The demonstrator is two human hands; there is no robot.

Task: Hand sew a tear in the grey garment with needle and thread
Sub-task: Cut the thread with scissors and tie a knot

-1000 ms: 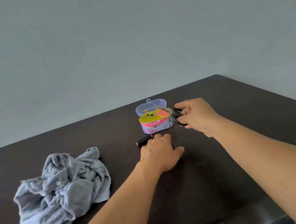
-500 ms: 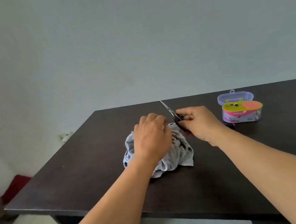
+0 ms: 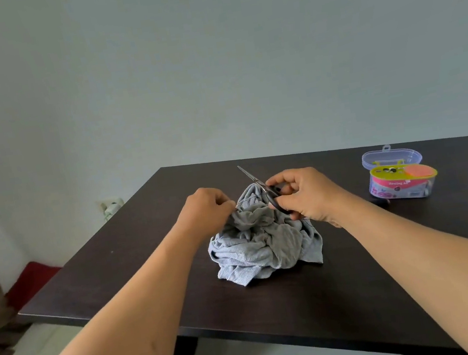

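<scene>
The grey garment [image 3: 262,243] lies bunched in a heap on the dark table [image 3: 117,255]. My left hand [image 3: 205,210] pinches a thin thread at the garment's upper left, and the thread runs taut to the right across the cloth. My right hand [image 3: 305,194] grips small black-handled scissors [image 3: 258,184] over the top of the heap, blades pointing up and to the left. No needle can be made out.
A small plastic sewing kit box [image 3: 400,184] stands at the right, its clear lid [image 3: 390,157] lying just behind it. The table's left and near edges drop to a pale floor. A wall socket [image 3: 111,207] sits low on the left wall.
One second ago my right hand took the scissors by the sewing kit. Both hands then moved to the garment; my left hand went from lying on the cloth to pinching the thread.
</scene>
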